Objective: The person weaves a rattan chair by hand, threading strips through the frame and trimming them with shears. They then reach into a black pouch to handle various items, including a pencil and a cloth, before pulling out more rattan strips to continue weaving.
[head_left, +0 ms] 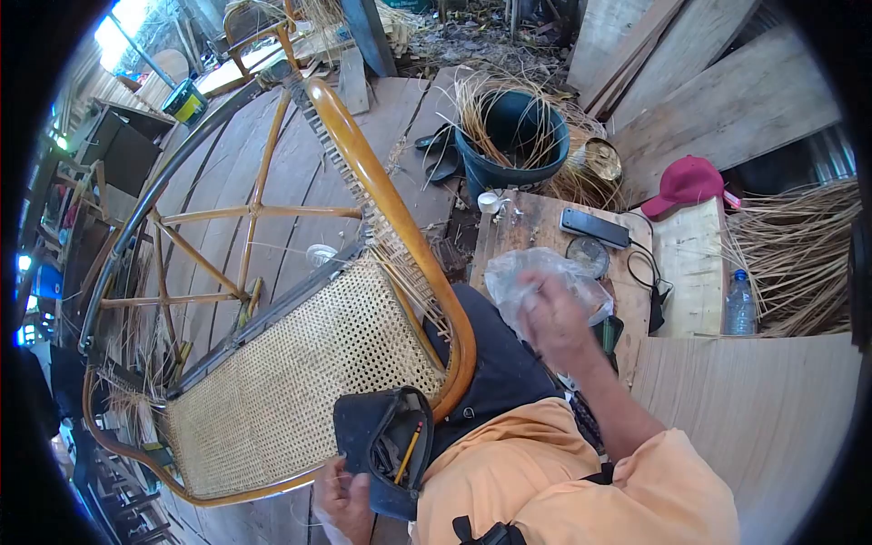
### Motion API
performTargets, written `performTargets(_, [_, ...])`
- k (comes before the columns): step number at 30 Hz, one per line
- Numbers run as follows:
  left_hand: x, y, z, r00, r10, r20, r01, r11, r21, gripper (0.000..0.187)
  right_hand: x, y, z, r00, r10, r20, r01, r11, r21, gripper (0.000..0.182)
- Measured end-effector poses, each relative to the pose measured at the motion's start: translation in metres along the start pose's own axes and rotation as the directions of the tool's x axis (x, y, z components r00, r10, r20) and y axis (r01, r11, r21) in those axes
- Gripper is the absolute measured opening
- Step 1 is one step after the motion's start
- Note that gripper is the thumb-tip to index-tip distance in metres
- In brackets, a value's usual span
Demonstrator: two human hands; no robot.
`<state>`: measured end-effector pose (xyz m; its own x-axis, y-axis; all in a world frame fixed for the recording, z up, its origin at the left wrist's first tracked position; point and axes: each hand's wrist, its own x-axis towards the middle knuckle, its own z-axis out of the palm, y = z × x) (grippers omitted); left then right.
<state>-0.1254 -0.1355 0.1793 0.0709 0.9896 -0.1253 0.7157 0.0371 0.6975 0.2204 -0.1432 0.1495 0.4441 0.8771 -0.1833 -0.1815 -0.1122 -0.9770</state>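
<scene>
My right hand (556, 318) is at a clear plastic bag (518, 271) above the wooden board, its fingers closed together and partly blurred against the plastic. Low in the view, my left hand (345, 498) has its thumb and fingers apart beside a dark open pouch (368, 427). A yellow pencil (409, 452) and small dark items lie inside the pouch. Across my lap and to the left rests a curved wooden frame (363, 163) with a woven cane panel (272, 391).
A dark bucket (513, 173) holds cane strands. On the board (500, 232) sit a black device (594, 229) and a round tin (589, 257). Further right are a red cap (688, 186), a plastic bottle (740, 304) and a pile of cane strips (808, 259).
</scene>
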Motion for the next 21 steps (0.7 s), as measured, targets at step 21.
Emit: performTargets(21, [-0.017, 0.015, 0.035, 0.993, -0.117, -0.033, 0.122, 0.947, 0.298, 0.035, 0.132, -0.111, -0.135, 0.056, -0.945, -0.322, 0.393, 0.318, -0.863, 0.035])
